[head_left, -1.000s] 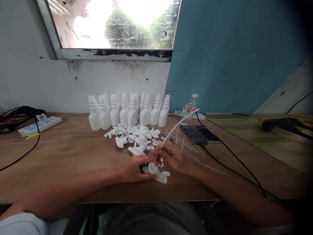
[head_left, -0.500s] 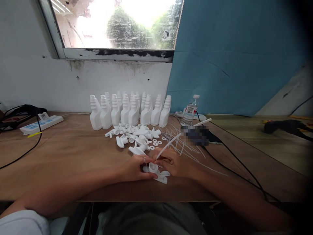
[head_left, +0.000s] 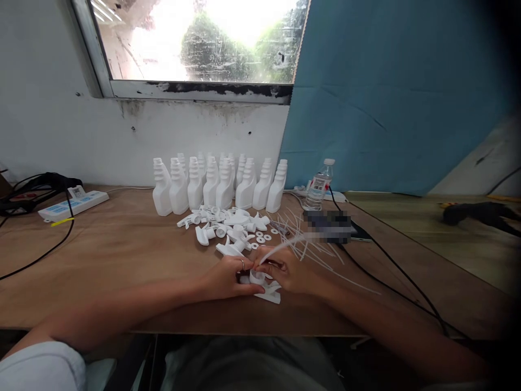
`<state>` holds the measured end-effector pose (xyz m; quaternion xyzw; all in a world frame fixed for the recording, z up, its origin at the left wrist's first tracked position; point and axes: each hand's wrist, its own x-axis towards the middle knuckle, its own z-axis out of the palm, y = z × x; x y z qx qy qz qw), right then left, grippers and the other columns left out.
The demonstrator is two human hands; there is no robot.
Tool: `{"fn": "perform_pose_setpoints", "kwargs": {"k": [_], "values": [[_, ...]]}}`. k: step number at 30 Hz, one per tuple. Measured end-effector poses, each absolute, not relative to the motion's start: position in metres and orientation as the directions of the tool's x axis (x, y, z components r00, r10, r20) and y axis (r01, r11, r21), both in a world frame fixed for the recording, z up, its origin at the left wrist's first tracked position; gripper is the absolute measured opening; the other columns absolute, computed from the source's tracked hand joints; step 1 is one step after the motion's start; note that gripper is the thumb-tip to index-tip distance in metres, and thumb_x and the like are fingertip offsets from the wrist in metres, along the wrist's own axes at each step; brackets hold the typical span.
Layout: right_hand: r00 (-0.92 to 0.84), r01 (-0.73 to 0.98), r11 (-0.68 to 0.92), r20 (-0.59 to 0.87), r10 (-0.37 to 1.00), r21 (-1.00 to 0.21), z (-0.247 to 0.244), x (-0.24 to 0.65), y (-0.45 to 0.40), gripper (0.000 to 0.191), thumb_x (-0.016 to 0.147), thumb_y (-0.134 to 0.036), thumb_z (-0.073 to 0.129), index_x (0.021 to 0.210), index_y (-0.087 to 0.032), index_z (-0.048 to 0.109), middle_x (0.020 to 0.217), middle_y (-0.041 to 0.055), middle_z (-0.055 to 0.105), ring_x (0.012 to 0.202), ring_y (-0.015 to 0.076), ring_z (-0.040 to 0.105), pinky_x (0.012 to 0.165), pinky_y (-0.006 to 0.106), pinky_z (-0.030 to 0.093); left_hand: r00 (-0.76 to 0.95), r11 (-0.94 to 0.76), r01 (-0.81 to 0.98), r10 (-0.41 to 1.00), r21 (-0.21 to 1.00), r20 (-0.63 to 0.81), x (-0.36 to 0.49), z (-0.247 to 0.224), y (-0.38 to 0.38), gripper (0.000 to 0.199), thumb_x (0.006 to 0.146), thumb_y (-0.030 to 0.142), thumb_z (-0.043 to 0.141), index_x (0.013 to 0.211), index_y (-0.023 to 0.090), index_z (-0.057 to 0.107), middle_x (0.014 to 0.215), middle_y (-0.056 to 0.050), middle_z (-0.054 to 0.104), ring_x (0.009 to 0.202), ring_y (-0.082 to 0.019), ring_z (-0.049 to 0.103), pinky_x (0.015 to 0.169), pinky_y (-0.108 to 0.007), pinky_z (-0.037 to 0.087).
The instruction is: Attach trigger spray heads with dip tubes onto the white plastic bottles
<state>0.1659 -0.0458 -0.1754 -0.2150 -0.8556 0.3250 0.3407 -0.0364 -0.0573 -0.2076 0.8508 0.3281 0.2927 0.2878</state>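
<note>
left hand (head_left: pixel 233 278): curled, gripping | right hand (head_left: pixel 288 270): pinching | forearms (head_left: pixel 146 300): angled inward

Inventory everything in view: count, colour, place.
Table: one, brown, below
Held spray head: one, white, front
Held tube: one, whitish, front
Loose spray heads: pile, white, centre
Washers: several, white, centre
Loose tubes: many, whitish, right
Spray bottles: eight in front, more behind, white, table back
Clear bottle: one, transparent, back right
Flat item: one, dark, pixelated, right
Power strip: one, white, left
Bundle: one, black, far left
Cables: several, black, both sides
Dark item: one, black, far right
Window: one, grey frame, above
Wall: one, white, behind
Cloth: one, blue, right
Sleeve: one, pale, lower left
Left hand: one, gripping held spray head
Right hand: one, pinching held tube
</note>
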Motion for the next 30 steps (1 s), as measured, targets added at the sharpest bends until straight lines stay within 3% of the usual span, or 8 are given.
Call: {"fn": "perform_pose_setpoints", "kwargs": {"k": [8, 10, 13, 16, 18, 22, 26, 30], "values": [[-0.661, 0.114, 0.677, 0.453, 0.598, -0.727, -0.183, 0.172, -0.039, 0.026, 0.093, -0.038, 0.052, 0.096, -0.014, 0.063, 0.081, 0.0052, 0.06, 0.063, 0.0109, 0.057, 0.054, 0.022, 0.047, 0.636, -0.572, 0.353, 0.727, 0.741, 0.258, -0.038, -0.198, -0.062, 0.038, 0.077, 0.042, 0.071, 0.105, 0.016, 0.069, 0.09, -0.002, 0.068, 0.076, -0.013, 0.058, 0.071, -0.022, 0.044], [-0.613, 0.112, 0.809, 0.601, 0.513, -0.576, -0.181, 0.176, -0.037, 0.018, 0.093, -0.03, 0.05, 0.09, -0.016, 0.06, 0.075, 0.0041, 0.058, 0.065, 0.012, 0.055, 0.057, 0.024, 0.046, 0.638, -0.501, 0.312, 0.74, 0.807, 0.212, -0.037, -0.197, -0.063, 0.04, 0.076, 0.04, 0.072, 0.108, 0.016, 0.067, 0.089, -0.002, 0.067, 0.074, -0.012, 0.057, 0.069, -0.022, 0.044], [-0.591, 0.114, 0.985, 0.789, 0.169, -0.126, -0.178, 0.184, -0.033, 0.006, 0.087, -0.016, 0.053, 0.084, -0.018, 0.056, 0.067, 0.0021, 0.055, 0.061, 0.0126, 0.051, 0.056, 0.026, 0.04, 0.604, -0.392, 0.248, 0.777, 0.886, 0.174, -0.037, -0.2, -0.061, 0.056, 0.071, 0.038, 0.077, 0.119, 0.015, 0.059, 0.087, -0.001, 0.063, 0.072, -0.011, 0.054, 0.065, -0.021, 0.043], [-0.697, 0.084, 0.955, 0.702, -0.148, 0.285, -0.172, 0.188, -0.031, 0.022, 0.082, -0.015, 0.055, 0.102, -0.017, 0.061, 0.082, 0.0071, 0.064, 0.073, 0.0169, 0.056, 0.062, 0.03, 0.041, 0.581, -0.362, 0.216, 0.794, 0.907, 0.179, -0.037, -0.205, -0.057, 0.073, 0.066, 0.038, 0.081, 0.128, 0.017, 0.048, 0.081, 0.002, 0.059, 0.067, -0.009, 0.051, 0.062, -0.021, 0.042], [-0.751, 0.093, 0.917, 0.632, -0.191, 0.387, -0.167, 0.188, -0.033, 0.035, 0.082, -0.018, 0.052, 0.116, -0.017, 0.061, 0.097, 0.0094, 0.067, 0.087, 0.0206, 0.057, 0.07, 0.034, 0.041, 0.584, -0.356, 0.185, 0.79, 0.916, 0.189, -0.038, -0.209, -0.055, 0.076, 0.065, 0.039, 0.082, 0.129, 0.019, 0.044, 0.079, 0.003, 0.058, 0.068, -0.009, 0.053, 0.066, -0.022, 0.044], [-0.809, 0.155, 0.912, 0.578, -0.104, 0.381, -0.158, 0.186, -0.039, 0.045, 0.081, -0.014, 0.046, 0.124, -0.02, 0.058, 0.114, 0.0052, 0.067, 0.102, 0.0223, 0.053, 0.082, 0.039, 0.035, 0.599, -0.316, 0.112, 0.778, 0.942, 0.189, -0.039, -0.211, -0.055, 0.08, 0.065, 0.04, 0.082, 0.129, 0.022, 0.039, 0.089, -0.002, 0.065, 0.077, -0.013, 0.06, 0.07, -0.024, 0.047], [-0.843, 0.215, 0.915, 0.539, -0.004, 0.343, -0.16, 0.187, -0.041, 0.037, 0.088, -0.016, 0.05, 0.124, -0.023, 0.056, 0.106, 0.0025, 0.068, 0.103, 0.0191, 0.052, 0.086, 0.037, 0.033, 0.594, -0.392, 0.172, 0.773, 0.904, 0.222, -0.043, -0.203, -0.054, 0.078, 0.065, 0.043, 0.082, 0.129, 0.021, 0.042, 0.08, 0.0, 0.066, 0.068, -0.011, 0.058, 0.062, -0.021, 0.044], [-0.82, 0.267, 0.916, 0.57, 0.053, 0.299, -0.167, 0.185, -0.039, 0.028, 0.092, -0.022, 0.053, 0.119, -0.018, 0.056, 0.093, 0.0027, 0.067, 0.092, 0.0163, 0.053, 0.082, 0.035, 0.034, 0.473, -0.551, 0.277, 0.791, 0.787, 0.388, -0.063, -0.182, -0.029, 0.041, 0.083, 0.042, 0.066, 0.115, 0.019, 0.055, 0.073, 0.0, 0.066, 0.061, -0.01, 0.056, 0.06, -0.021, 0.044]]}}
